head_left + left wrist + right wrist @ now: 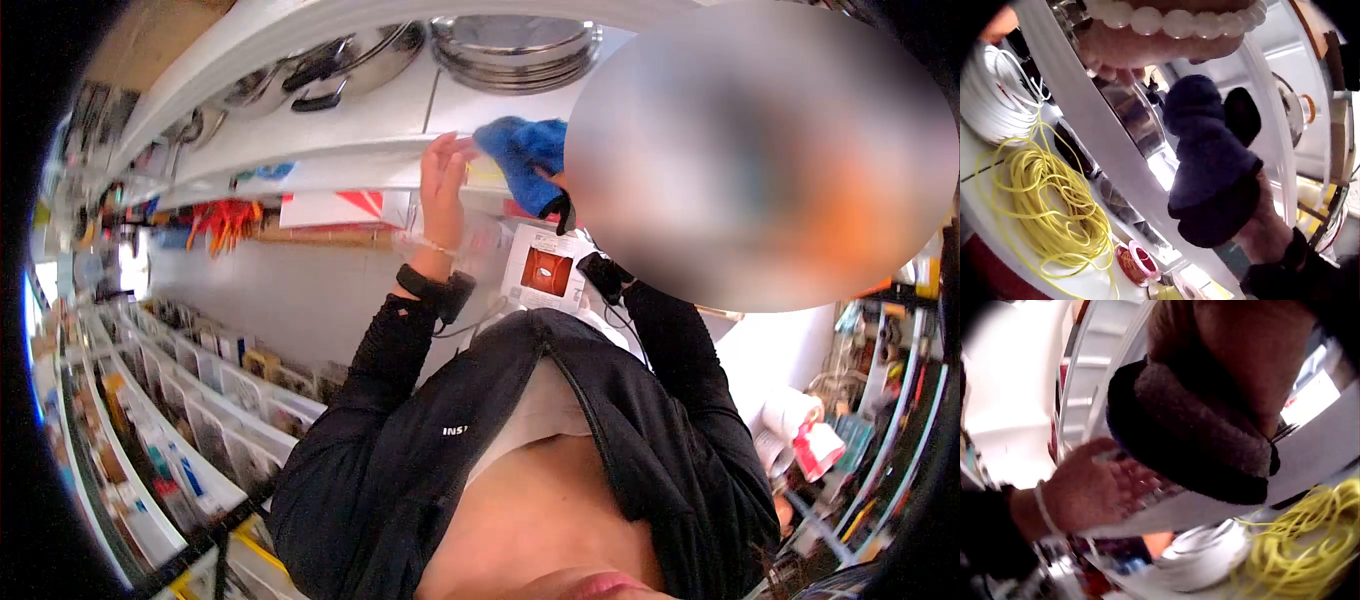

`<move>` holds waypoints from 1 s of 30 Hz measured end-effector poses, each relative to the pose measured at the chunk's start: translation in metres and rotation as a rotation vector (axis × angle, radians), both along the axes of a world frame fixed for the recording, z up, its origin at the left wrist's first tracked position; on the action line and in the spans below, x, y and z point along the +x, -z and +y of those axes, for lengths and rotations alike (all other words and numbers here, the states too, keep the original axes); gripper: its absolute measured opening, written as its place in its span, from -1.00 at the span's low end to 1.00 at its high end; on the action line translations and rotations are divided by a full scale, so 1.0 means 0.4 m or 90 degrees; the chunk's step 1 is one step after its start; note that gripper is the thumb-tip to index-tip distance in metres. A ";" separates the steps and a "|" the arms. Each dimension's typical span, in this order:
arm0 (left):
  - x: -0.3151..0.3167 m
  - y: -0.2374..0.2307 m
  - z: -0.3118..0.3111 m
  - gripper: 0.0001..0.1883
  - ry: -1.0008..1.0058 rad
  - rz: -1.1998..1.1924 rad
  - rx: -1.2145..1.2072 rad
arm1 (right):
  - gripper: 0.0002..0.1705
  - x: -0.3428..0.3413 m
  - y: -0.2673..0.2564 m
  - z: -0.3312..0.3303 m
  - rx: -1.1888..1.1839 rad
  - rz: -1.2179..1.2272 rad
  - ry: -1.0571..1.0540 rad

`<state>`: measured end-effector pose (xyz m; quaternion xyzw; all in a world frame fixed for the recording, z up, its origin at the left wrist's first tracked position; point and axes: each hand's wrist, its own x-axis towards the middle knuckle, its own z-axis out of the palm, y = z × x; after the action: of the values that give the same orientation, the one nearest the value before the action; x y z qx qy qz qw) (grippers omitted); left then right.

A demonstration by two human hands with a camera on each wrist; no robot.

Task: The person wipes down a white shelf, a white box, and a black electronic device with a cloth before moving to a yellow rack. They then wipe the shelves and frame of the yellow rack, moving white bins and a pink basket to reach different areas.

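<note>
A blue fabric mitt (pixel 525 160) with a dark cuff covers my right hand (pixel 1235 362), hiding its fingers. In the left wrist view the mitt points up along the white shelf (pixel 1075 94), its dark thumb part standing apart from the rest. My left hand (pixel 443 190), a beaded bracelet at its wrist, is raised beside the mitt at the shelf's front edge. Its fingers are loosely extended and hold nothing; in the right wrist view the fingertips are right at the edge.
Stacked steel pans (pixel 515 55) and lidded pots (pixel 370 65) stand on the shelf. Coiled yellow cord (pixel 1054 200) and white cable (pixel 997 94) lie one level below. A box with a brown picture (pixel 547 270) stands beneath my arms. Rows of white bins (pixel 190 400) line the left.
</note>
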<state>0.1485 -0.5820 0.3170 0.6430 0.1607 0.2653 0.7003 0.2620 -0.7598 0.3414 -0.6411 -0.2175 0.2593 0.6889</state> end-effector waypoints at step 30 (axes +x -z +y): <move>-0.672 -0.004 -0.956 -0.08 -1.083 0.534 0.081 | -0.45 -0.675 0.100 -0.181 -0.171 0.235 -1.290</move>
<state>-0.1205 -0.9643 0.3185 0.3903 0.7984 0.4421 0.1216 -0.0079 -0.8324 0.3014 -0.1793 -0.5150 0.8330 0.0935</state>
